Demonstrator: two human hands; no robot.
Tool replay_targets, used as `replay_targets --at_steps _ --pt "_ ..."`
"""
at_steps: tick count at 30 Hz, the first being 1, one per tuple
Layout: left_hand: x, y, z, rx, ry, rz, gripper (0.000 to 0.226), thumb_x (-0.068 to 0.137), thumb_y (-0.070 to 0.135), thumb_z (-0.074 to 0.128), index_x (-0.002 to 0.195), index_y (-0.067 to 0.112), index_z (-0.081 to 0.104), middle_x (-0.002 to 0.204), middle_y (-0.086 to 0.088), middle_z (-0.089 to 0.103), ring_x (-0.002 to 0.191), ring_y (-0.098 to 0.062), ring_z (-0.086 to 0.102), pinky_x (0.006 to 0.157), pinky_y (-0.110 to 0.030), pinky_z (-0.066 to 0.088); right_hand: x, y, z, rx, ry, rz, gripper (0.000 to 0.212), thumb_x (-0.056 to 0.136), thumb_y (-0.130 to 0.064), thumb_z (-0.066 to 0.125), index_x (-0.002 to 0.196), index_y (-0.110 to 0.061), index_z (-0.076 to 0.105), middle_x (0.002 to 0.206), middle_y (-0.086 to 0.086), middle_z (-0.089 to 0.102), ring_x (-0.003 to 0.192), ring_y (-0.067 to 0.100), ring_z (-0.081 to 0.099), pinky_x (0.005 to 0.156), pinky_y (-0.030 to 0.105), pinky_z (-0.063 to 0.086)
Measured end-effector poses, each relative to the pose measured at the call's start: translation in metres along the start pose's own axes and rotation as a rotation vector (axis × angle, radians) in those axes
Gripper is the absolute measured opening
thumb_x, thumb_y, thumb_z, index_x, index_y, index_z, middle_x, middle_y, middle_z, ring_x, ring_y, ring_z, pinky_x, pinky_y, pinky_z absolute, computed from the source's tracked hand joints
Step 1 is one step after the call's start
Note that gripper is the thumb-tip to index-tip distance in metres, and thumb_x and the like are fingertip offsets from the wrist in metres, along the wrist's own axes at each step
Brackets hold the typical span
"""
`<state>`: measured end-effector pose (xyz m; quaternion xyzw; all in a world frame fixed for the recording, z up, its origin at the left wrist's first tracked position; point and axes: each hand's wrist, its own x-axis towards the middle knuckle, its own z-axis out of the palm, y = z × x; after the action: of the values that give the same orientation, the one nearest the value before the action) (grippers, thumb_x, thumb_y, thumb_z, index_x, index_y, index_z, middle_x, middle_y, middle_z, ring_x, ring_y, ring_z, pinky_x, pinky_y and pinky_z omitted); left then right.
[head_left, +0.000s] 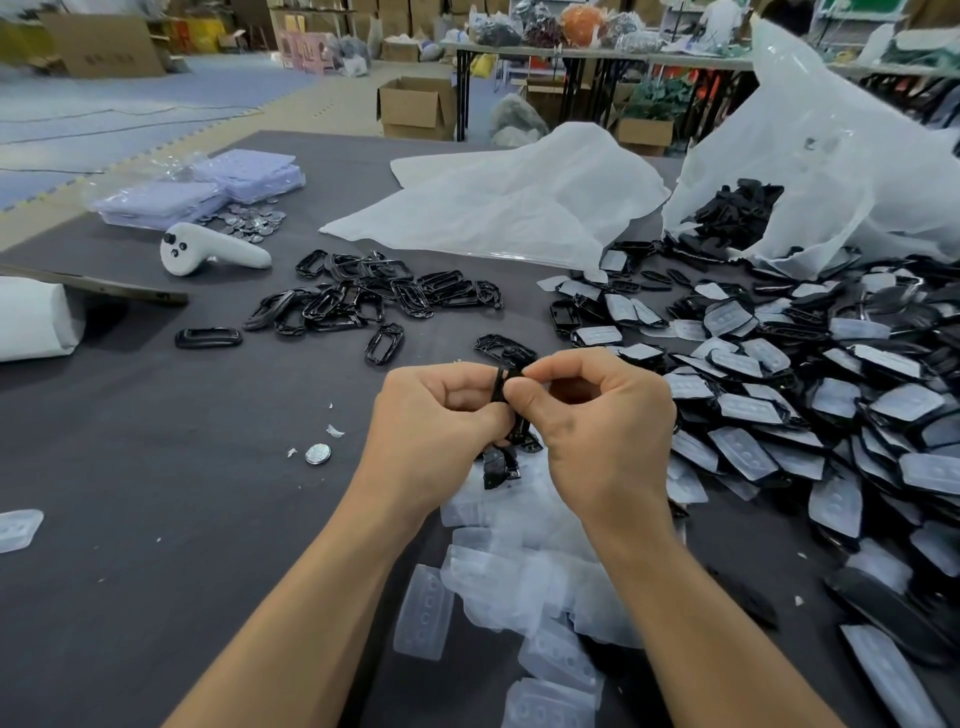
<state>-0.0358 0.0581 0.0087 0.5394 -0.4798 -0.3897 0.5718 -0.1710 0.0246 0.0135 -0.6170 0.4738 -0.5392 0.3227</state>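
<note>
My left hand (434, 421) and my right hand (597, 421) meet above the dark table (156, 467), both pinching one small black plastic part (503, 387) between thumbs and fingers. Its lower end (498, 465) hangs below my hands. Under them lies a heap of clear soft inserts (519, 582). To the right spreads a big pile of black shells with clear inserts (810, 395). Beyond my hands sits a pile of empty black frames (374, 296).
A round silver coin cell (318, 453) lies left of my hands. A white controller (208, 250), more silver cells (254, 219) and bagged lilac packs (208, 189) sit far left. Plastic bags (519, 202) with black parts (737, 213) are at the back right.
</note>
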Motion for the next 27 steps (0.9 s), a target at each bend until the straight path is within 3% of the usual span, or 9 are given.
replay_targets --at_steps 4,8,11,13,16,18,23,25,27 --pt "0.001 0.002 -0.003 -0.066 -0.005 -0.041 0.037 0.082 -0.015 0.065 0.09 0.016 0.085 0.07 -0.016 0.075 0.05 -0.012 0.058 0.051 -0.018 0.048 0.003 0.0 -0.002 0.022 -0.108 0.029 0.03 0.076 -0.023 0.09 0.089 -0.031 0.063 0.071 -0.007 0.071 0.056 0.006 0.063 0.054 0.019 0.048" --pt "0.001 0.004 -0.004 0.021 -0.042 0.013 0.033 0.07 0.001 0.063 0.087 0.02 0.084 0.056 -0.005 0.063 0.05 -0.013 0.05 0.053 -0.022 0.046 0.009 0.0 -0.006 0.092 -0.285 0.101 0.015 0.082 -0.014 0.085 0.08 -0.023 0.073 0.064 -0.001 0.071 0.053 0.009 0.059 0.053 0.027 0.047" --pt "0.0 0.001 0.001 0.101 -0.009 0.047 0.03 0.074 0.015 0.067 0.093 0.03 0.084 0.057 -0.016 0.054 0.058 -0.019 0.046 0.061 -0.033 0.042 0.009 0.0 -0.007 0.099 -0.26 0.103 0.017 0.084 -0.01 0.082 0.077 -0.021 0.07 0.06 -0.004 0.067 0.052 0.007 0.056 0.051 0.022 0.046" --pt "0.0 -0.001 0.003 0.093 0.028 0.024 0.019 0.076 0.024 0.071 0.088 0.031 0.083 0.061 -0.009 0.065 0.059 -0.02 0.055 0.062 -0.04 0.05 0.009 -0.002 -0.007 0.172 -0.218 0.161 0.02 0.087 -0.007 0.078 0.075 -0.02 0.068 0.059 -0.006 0.065 0.05 0.006 0.054 0.048 0.018 0.044" --pt "0.002 -0.002 0.006 0.032 0.013 -0.039 0.013 0.079 0.025 0.069 0.08 0.019 0.081 0.067 -0.006 0.074 0.055 -0.014 0.063 0.054 -0.025 0.05 0.01 -0.004 -0.008 0.335 -0.209 0.298 0.021 0.091 0.0 0.071 0.075 -0.013 0.065 0.061 0.0 0.066 0.047 0.008 0.057 0.045 0.017 0.045" --pt "0.002 -0.003 0.005 0.025 0.017 -0.04 0.015 0.081 0.02 0.066 0.08 0.017 0.081 0.063 -0.009 0.071 0.052 -0.013 0.06 0.052 -0.024 0.05 0.01 -0.003 -0.01 0.274 -0.242 0.279 0.019 0.089 0.002 0.069 0.078 -0.013 0.065 0.062 0.002 0.068 0.047 0.011 0.06 0.045 0.019 0.045" --pt "0.003 -0.01 -0.001 0.332 0.056 0.081 0.02 0.084 0.029 0.06 0.086 0.031 0.08 0.059 0.0 0.066 0.055 -0.016 0.055 0.058 -0.042 0.055 0.012 -0.002 -0.012 0.19 -0.249 0.28 0.019 0.084 0.008 0.069 0.087 -0.01 0.067 0.063 0.01 0.071 0.049 0.021 0.067 0.05 0.027 0.054" --pt "0.002 -0.011 0.003 0.356 0.133 0.121 0.024 0.084 0.031 0.061 0.095 0.045 0.078 0.059 0.009 0.065 0.055 -0.01 0.055 0.057 -0.031 0.051 0.012 -0.004 -0.012 0.207 -0.233 0.306 0.017 0.084 0.01 0.07 0.085 -0.006 0.064 0.061 0.01 0.07 0.047 0.023 0.066 0.048 0.028 0.054" --pt "0.001 -0.009 0.009 0.258 0.217 0.115 0.023 0.084 0.029 0.067 0.099 0.044 0.077 0.055 0.014 0.058 0.051 -0.005 0.049 0.052 -0.016 0.042 0.01 -0.007 -0.009 0.328 -0.186 0.367 0.017 0.086 0.012 0.068 0.087 -0.003 0.061 0.06 0.009 0.069 0.046 0.022 0.065 0.046 0.027 0.053"
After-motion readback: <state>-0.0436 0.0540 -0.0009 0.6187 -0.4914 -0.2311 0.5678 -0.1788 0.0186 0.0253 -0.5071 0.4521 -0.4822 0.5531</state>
